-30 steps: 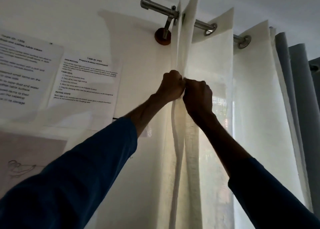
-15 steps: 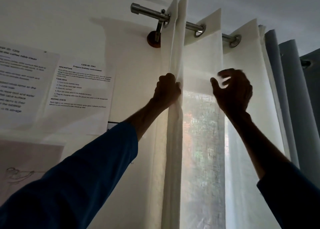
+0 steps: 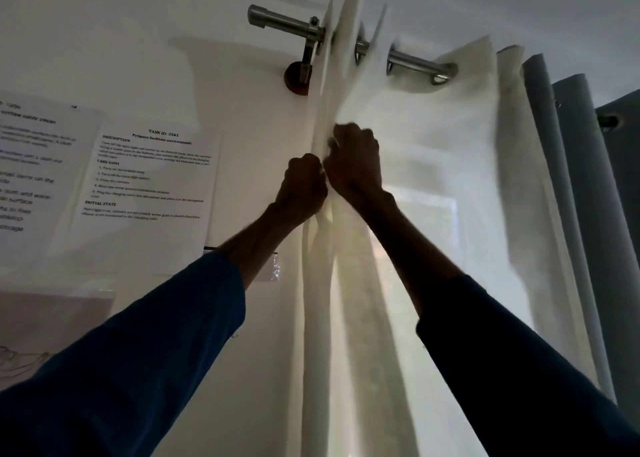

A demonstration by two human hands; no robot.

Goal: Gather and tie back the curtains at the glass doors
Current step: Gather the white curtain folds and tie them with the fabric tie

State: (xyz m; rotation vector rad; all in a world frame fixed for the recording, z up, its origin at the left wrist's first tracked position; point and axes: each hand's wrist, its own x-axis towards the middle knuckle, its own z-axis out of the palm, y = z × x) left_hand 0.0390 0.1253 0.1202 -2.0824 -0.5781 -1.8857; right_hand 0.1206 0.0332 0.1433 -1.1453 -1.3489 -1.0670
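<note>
Below the curtain rod [image 3: 287, 23], both hands meet on the white curtain [image 3: 349, 318], which hangs bunched in folds near the rod's wall end. The left hand [image 3: 304, 186] has its fingers curled tight around the folds. The right hand [image 3: 356, 165], slightly blurred, clutches them just above. Left of the rod, printed sheets [image 3: 152, 179] are stuck to the white wall [image 3: 138, 41]. To the rod's right hangs a grey curtain [image 3: 568, 179].
</note>
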